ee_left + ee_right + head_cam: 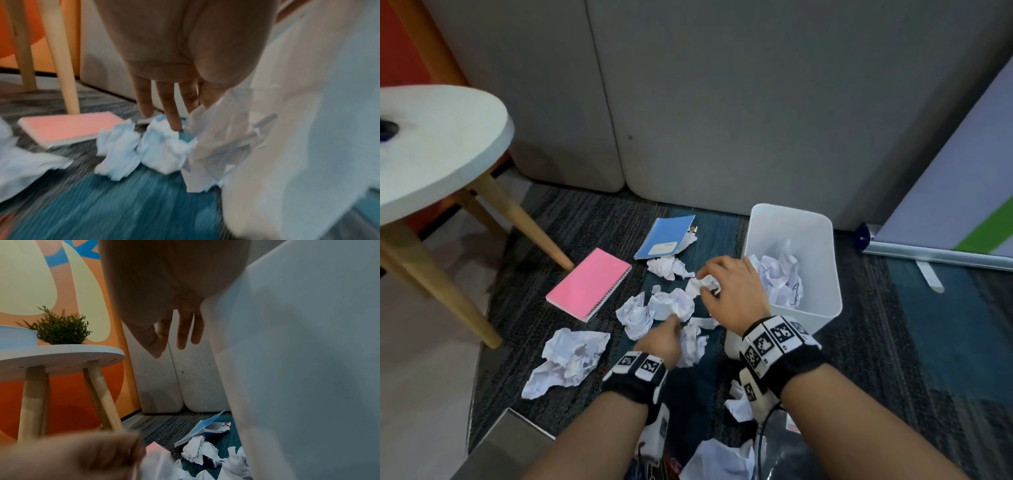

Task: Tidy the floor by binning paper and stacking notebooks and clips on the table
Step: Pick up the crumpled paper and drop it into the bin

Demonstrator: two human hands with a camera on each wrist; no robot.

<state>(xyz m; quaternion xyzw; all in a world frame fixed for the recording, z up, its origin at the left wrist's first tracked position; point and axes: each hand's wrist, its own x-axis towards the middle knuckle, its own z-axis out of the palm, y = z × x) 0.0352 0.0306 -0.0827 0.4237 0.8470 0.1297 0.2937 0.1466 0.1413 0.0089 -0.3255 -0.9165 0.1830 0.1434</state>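
Both hands [736, 294] open over crumpled paper [671, 303] beside the bin [822, 308]

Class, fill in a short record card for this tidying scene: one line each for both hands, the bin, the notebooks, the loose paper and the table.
left hand: fingers extended, reaching into crumpled paper on the floor
right hand: open above the paper, beside the bin
bin: white, upright on the carpet, crumpled paper inside
pink notebook: closed, on the floor
blue notebook: on the floor, by the wall
loose paper: several crumpled balls on the floor
table: round, white, wooden legs
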